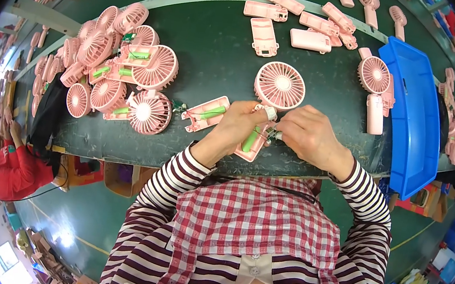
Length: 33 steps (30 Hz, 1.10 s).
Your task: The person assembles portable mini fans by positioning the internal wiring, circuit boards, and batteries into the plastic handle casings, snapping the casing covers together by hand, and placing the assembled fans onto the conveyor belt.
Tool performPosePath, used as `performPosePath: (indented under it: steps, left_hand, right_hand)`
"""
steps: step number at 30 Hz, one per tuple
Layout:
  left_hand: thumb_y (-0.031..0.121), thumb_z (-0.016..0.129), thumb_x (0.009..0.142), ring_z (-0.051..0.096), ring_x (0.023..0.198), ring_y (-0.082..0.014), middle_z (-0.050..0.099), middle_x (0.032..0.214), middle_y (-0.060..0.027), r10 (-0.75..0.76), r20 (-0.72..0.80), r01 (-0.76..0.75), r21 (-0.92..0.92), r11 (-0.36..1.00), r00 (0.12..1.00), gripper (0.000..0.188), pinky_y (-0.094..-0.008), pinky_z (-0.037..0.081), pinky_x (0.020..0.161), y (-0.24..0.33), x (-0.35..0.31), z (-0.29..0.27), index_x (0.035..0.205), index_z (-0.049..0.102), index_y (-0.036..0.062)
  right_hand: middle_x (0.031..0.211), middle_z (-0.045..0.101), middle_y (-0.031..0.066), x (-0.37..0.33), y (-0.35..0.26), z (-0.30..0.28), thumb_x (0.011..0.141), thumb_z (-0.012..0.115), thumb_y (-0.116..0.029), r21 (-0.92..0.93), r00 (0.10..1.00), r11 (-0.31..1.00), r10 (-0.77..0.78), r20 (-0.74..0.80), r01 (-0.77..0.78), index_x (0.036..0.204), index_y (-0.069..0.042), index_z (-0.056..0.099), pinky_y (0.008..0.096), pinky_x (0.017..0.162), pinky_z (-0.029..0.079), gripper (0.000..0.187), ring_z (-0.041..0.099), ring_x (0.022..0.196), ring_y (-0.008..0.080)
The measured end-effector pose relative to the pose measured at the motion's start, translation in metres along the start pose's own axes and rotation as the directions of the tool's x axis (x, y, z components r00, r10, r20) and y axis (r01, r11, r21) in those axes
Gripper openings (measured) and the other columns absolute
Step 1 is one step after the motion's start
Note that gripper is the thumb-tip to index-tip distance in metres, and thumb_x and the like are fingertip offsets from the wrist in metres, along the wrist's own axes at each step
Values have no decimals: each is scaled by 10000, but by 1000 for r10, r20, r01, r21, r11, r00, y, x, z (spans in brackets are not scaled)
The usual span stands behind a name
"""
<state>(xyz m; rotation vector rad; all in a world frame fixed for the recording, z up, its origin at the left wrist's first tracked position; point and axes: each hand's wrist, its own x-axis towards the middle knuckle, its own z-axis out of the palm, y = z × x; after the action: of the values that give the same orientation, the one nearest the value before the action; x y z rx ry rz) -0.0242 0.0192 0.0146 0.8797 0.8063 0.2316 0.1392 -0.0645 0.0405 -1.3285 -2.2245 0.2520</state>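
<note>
A pink handheld fan [280,85] lies in front of me with its round grille pointing away. Its handle shell [244,154] is open, and a green battery [250,141] shows inside. My left hand [236,125] is closed around the fan's neck, beside a small white part [269,112]. With fingers pinched together, my right hand [311,137] grips the edge of a small circuit board [271,132] with thin wires. My fingers hide part of the board. Left of my left hand lies another open handle shell [206,114] with a green battery.
Several pink fans [109,72] are heaped at the left, some with open handles. Loose handle covers [263,36] lie at the far side. A finished-looking fan [374,75] lies at the right beside a blue tray [410,118]. A person in red [16,171] sits at the far left.
</note>
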Motion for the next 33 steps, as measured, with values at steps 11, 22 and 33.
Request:
performPosePath:
  steps: [11, 22, 33]
  left_hand:
    - [28, 515, 762, 611, 626, -184, 595, 811, -105, -125, 207, 125, 14, 992, 970, 229, -276, 530, 555, 7, 0, -8, 965, 552, -71]
    - [21, 504, 800, 629, 773, -200, 591, 954, -118, -116, 439, 149, -40, 988, 891, 331, -276, 527, 690, 6, 7, -15, 1121, 474, -54]
    - [190, 390, 904, 516, 1045, -193, 527, 1127, -111, 106, 263, 16, -423, 906, 959, 351, -344, 402, 925, -9, 10, -1, 1173, 452, -27]
  right_hand:
    - [728, 547, 88, 10, -3, -24, 627, 629, -31, 71, 971, 997, -27, 237, 10, 773, -37, 550, 362, 640, 444, 166, 548, 691, 271]
    - [675, 517, 93, 19, 4, -37, 618, 566, -26, 124, 973, 986, 79, 219, -108, 753, -31, 532, 391, 576, 416, 140, 523, 617, 292]
    - [704, 556, 101, 1, -3, 14, 613, 600, 9, -157, 932, 965, 147, -332, -209, 761, -18, 537, 369, 599, 438, 163, 549, 632, 272]
